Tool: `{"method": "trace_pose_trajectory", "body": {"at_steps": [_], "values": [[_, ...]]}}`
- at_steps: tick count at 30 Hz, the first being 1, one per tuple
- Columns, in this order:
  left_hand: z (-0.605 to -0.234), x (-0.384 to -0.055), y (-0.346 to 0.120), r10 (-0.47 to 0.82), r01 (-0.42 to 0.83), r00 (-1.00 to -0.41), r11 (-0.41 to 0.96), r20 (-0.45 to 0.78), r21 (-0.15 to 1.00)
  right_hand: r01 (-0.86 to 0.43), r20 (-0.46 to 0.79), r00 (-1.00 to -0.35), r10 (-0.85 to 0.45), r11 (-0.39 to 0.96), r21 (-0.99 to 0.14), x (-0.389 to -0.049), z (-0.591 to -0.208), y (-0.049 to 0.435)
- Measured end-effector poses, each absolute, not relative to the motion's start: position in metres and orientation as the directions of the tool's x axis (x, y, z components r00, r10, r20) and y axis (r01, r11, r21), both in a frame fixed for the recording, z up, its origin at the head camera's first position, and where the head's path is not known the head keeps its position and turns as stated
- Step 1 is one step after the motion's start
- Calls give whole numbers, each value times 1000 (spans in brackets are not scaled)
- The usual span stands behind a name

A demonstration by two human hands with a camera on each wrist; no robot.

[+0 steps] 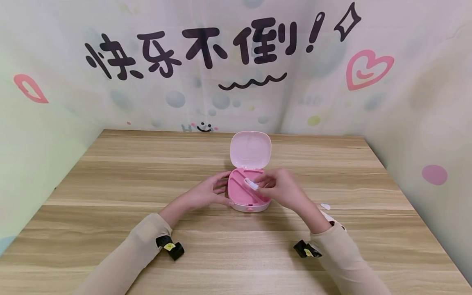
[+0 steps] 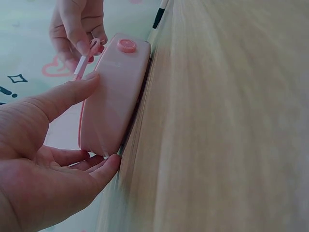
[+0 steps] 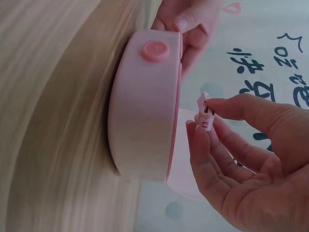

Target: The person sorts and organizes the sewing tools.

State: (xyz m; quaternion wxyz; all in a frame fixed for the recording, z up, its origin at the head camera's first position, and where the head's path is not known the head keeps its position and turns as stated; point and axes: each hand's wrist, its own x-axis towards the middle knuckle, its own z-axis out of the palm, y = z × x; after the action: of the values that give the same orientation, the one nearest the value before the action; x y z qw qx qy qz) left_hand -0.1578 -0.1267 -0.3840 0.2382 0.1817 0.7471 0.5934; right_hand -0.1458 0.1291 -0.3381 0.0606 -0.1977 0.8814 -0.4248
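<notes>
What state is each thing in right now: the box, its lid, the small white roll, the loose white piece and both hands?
Pink box: open, upright on the table.
Lid: raised behind the box.
Small white roll: coiled, held up off the table.
Loose white piece: lying on the table.
Left hand: holding the box's left side.
Right hand: pinching the roll above the box.

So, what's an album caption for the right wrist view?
The right hand pinches a small rolled measuring tape; the left hand holds the pink box.

sm. booth (image 1: 40, 147), printed backdrop (image 1: 147, 100), wood tbl (image 1: 147, 164)
</notes>
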Motion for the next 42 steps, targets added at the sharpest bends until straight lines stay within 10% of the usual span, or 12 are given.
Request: {"method": "trace_pose_trajectory", "body": {"at_steps": [42], "values": [[-385, -158, -126, 570, -24, -810, 204, -138, 979, -258, 75, -942, -328, 559, -788, -149, -350, 84]]}}
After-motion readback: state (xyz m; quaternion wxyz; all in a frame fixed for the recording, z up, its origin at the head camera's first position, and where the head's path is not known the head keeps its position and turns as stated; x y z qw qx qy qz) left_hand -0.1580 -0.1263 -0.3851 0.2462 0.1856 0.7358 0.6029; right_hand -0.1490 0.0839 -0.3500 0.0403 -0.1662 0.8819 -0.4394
